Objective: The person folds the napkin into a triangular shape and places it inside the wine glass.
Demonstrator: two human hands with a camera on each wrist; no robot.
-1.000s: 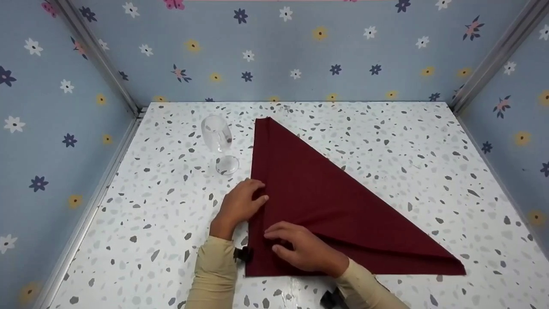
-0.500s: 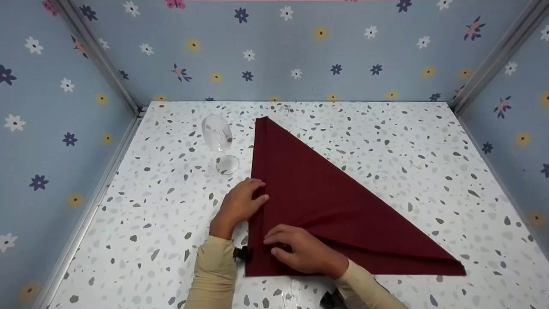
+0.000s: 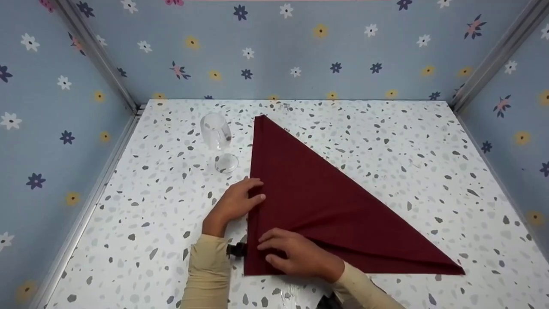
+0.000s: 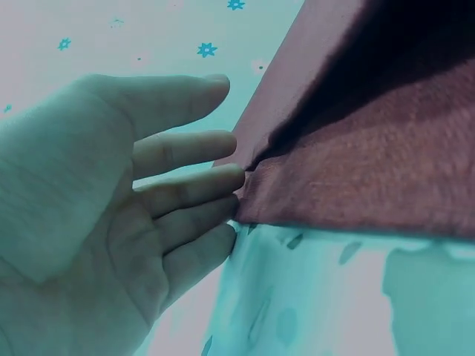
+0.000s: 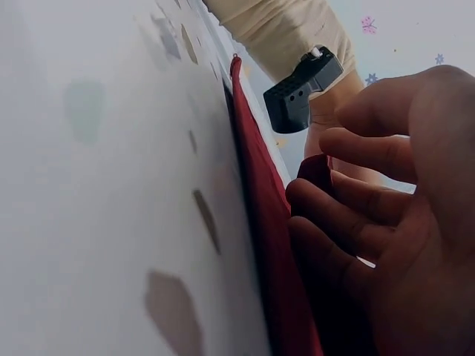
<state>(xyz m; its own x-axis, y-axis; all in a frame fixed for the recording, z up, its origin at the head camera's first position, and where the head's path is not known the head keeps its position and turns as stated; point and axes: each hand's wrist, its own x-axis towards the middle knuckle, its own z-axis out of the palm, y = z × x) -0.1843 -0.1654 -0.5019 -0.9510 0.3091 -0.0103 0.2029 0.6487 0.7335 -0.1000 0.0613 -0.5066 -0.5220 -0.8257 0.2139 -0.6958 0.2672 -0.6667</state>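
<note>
A dark red cloth napkin (image 3: pixel 317 184), folded into a triangle, lies on the speckled table. My left hand (image 3: pixel 235 198) is at its left edge, fingertips touching the border strip. The left wrist view shows that hand (image 4: pixel 119 178) with nearly straight fingers against the cloth (image 4: pixel 371 170), whose upper layer lifts a little from the layer beneath. My right hand (image 3: pixel 296 253) rests on the lower left part of the napkin, its fingers loosely bent. In the right wrist view the right hand's fingers (image 5: pixel 349 222) lie against the red cloth (image 5: pixel 271 222), pinching nothing.
A clear stemmed glass (image 3: pixel 216 133) lies on its side beyond my left hand, close to the napkin's left edge. Flowered blue panels (image 3: pixel 296 51) wall the table (image 3: pixel 150 206) at the back and both sides. Wrist cameras (image 3: pixel 237 249) sit on both sleeves.
The napkin's upper layer has crept left, narrowing the strip along the left edge. My right hand has slid slightly left and nearer to me; my left hand has shifted a little left.
</note>
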